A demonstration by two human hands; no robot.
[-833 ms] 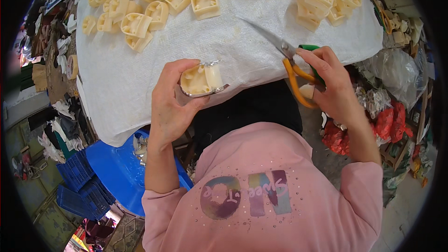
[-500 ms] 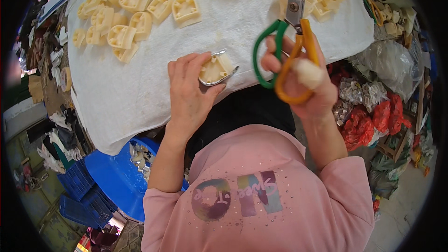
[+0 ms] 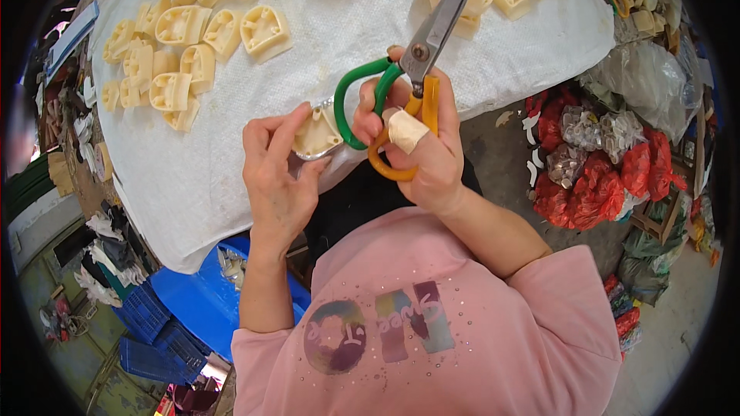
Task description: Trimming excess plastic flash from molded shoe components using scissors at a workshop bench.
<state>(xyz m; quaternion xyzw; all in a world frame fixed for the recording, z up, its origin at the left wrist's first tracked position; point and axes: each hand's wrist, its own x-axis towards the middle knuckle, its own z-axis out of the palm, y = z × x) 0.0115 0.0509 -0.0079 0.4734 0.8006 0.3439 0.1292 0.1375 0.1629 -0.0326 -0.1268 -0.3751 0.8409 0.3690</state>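
Observation:
My left hand (image 3: 276, 179) pinches a cream plastic piece (image 3: 314, 134) between thumb and fingers. It is a shallow, arch-shaped shell with small posts inside and a shiny silver band round its edge. My right hand (image 3: 438, 163) is closed round the handles of a pair of scissors (image 3: 420, 52), one handle green and the other orange. Their blades point up and away to the right, and seem closed together. A pale wrap (image 3: 407, 131) covers my right thumb. The green handle comes close beside the piece; whether my right fingers touch it cannot be made out.
Several similar cream pieces (image 3: 183, 25) lie at the far left of the white cloth (image 3: 208, 158), with more at the far right. A blue basin (image 3: 196, 296) with silvery scraps stands below left, beside blue crates (image 3: 154, 354). Red plastic bags (image 3: 593, 192) sit at the right.
My right hand has brought the scissors left and down, close to the piece, and their blades now slant to the right. My left hand keeps its hold on the piece. The whole view has shifted.

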